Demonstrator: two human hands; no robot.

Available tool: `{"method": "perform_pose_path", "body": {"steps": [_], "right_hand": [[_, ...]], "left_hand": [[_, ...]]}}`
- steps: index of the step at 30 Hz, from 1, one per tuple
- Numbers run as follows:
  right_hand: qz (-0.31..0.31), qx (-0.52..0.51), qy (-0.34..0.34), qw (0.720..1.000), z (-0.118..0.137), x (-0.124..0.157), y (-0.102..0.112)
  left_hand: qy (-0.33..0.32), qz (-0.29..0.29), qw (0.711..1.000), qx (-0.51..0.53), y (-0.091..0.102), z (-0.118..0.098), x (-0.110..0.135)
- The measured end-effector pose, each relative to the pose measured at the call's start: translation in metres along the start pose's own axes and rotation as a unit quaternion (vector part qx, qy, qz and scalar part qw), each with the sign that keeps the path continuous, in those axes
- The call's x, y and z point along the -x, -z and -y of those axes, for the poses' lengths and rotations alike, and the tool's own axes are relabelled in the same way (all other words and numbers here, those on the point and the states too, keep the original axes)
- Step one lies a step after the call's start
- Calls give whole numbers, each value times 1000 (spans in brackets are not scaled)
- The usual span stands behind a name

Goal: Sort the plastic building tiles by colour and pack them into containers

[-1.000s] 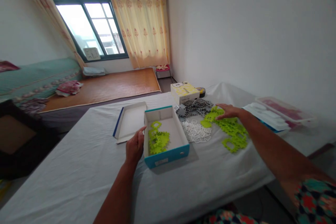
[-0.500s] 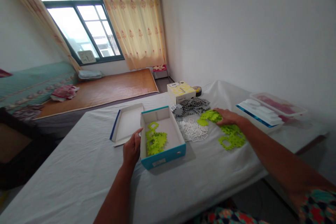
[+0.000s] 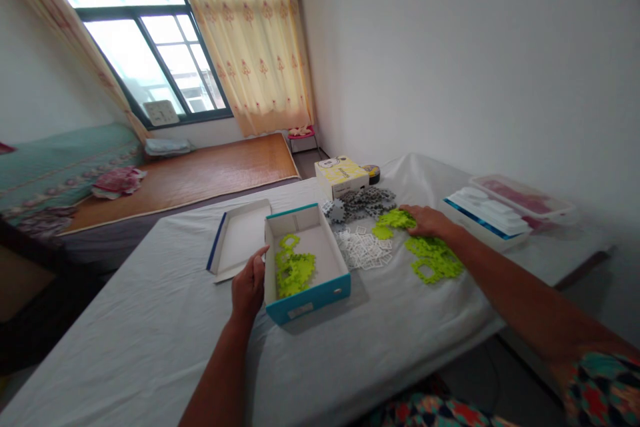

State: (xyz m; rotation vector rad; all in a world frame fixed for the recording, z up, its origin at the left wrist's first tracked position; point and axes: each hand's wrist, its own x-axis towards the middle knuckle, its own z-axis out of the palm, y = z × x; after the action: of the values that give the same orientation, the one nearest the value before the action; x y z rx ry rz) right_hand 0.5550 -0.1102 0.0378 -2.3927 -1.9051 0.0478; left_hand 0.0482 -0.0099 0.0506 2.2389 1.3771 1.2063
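My left hand (image 3: pixel 249 285) is closed on the left wall of the blue open box (image 3: pixel 331 248). Inside that box, toward its left side, lie bright green toothed plastic gear pieces (image 3: pixel 296 272). My right hand (image 3: pixel 425 221) reaches across to a heap of the same green gear pieces (image 3: pixel 395 218), its fingers curled down on them; the fingertips are partly hidden. More green frames (image 3: pixel 436 265) spread below that wrist. A pile of small white square frames (image 3: pixel 364 248) sits between the box and the green heap.
Grey gears (image 3: pixel 367 201) are heaped behind the white frames, before a yellow-and-white carton (image 3: pixel 341 178). Left of the blue box lies its shallow lid (image 3: pixel 240 237). At right stand a white container with a blue edge (image 3: pixel 487 212) and a clear tub (image 3: pixel 525 197). White cloth (image 3: pixel 165 320) covers the table.
The whole view shifts slightly. My right hand stays at the green heap, with its fingers moved only a little, and my left hand keeps its hold on the box.
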Motion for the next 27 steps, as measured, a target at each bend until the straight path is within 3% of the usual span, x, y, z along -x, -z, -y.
{"method": "perform_pose_path", "body": {"steps": [6,13,20,23,27], "right_hand": [[-45,13,-23,999,-2,7,0],[-100,-46,-76,991,-16,8,10],[-177,-139,-164,960,-28,14,24],[-185,-283,-145,930,-7,15,41],[-130,-479,-24,868,71,12,73]], "left_hand": [[-7,2,1000,-4,1,-2,0],[-12,-1,1000,-6,-1,0,0],[-16,3,1000,-4,-1,0,1],[-15,4,1000,-8,-1,-2,1],[-18,8,1000,-12,-2,-5,1]]}}
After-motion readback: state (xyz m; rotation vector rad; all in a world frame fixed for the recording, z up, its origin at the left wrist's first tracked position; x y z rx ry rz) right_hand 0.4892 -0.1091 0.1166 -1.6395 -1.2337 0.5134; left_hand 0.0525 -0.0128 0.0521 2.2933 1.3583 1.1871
